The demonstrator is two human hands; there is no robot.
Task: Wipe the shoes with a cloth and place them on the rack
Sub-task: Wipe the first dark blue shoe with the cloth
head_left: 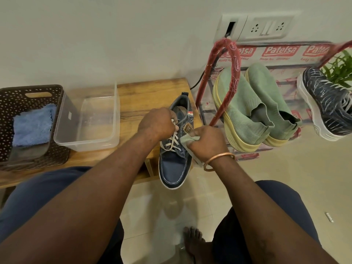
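A dark blue lace-up shoe (174,166) with white laces is held over the right end of a wooden bench (137,96), toe towards me. My left hand (159,123) grips the shoe around its tongue and upper laces. My right hand (207,142), with a copper bangle at the wrist, holds a pale green cloth (187,140) against the shoe's right side. The red-framed rack (231,60) stands to the right and carries a pair of green slip-on shoes (253,107) and a dark patterned sneaker (327,103).
On the bench sit a clear plastic tub (89,119) and a brown perforated basket (32,122) holding a blue cloth (33,124). A wall socket panel (266,27) is above the rack, a green plant (341,67) at far right. My bare foot (192,242) rests on the tiled floor.
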